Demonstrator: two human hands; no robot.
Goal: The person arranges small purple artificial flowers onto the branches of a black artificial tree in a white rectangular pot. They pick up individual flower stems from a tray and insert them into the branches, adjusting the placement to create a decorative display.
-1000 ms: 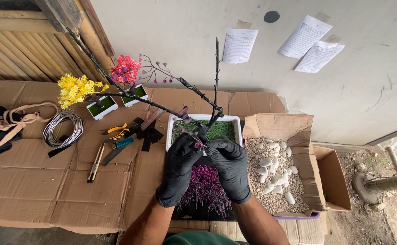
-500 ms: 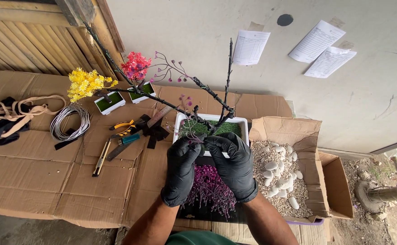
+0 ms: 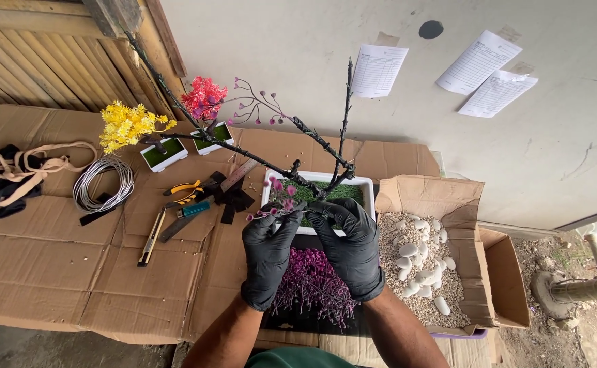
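Since a second ago my head has dipped a little, so the white planter [image 3: 363, 182] sits lower in view, and both gloved hands have crept up to the low branch without changing their hold much.

My left hand [image 3: 268, 253] has its fingertips pinched together on a small sprig of pink buds [image 3: 279, 197], pressing it to the dark branch [image 3: 264, 162]. My right hand [image 3: 351, 247] is closed around the same spot from the other side, steadying where the sprig meets the wood.

Judging by how things lie, the work is early to middling. The tree stands planted in green turf inside the planter, at the middle of the cardboard-covered table [image 3: 53, 272]. One upper limb carries a few pink-tipped twigs [image 3: 254, 102], and the low branch has this one cluster; the tall upright stem [image 3: 345, 109] and the long limb running left look bare. A heap of purple-pink sprigs [image 3: 312, 283] waits below my wrists.

The tree looks thin, black and wiry, sparse in blossom, with rough joints at the forks. Two finished little trees, yellow [image 3: 127, 124] and red [image 3: 204, 97], stand behind it. A box of white pebbles [image 3: 418, 262] sits to the right.
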